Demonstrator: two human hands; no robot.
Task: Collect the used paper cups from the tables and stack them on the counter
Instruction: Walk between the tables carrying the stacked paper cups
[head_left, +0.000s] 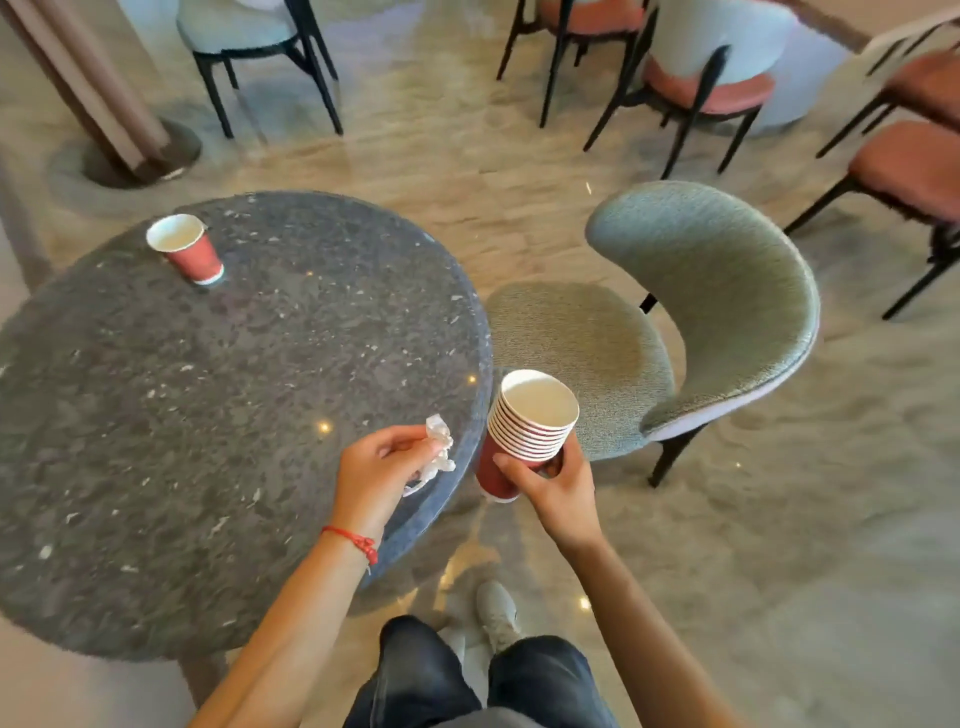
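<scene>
1. Legs (483, 680) in dark trousers stand nearest, with a grey shoe (497, 613) on the glossy floor (779, 519) between the arms.
2. Left hand (382, 467) hovers over the near right edge of the round table (182, 415), fingers curled, pinching a crumpled white tissue (439, 452). A red cord (353, 540) circles that wrist.
3. Right hand (550, 483) wraps around a stack (530, 426) of nested red cups, thumb on the left side, fingers on the right; the stack tilts, open mouth up, just right of the table edge and off it.
4. One lone cup (184, 249), red with a white inside, stands upright at the far left of the table, well apart from both hands.
5. Right of the table stands a green chair (701, 322); more chairs stand farther off.
</scene>
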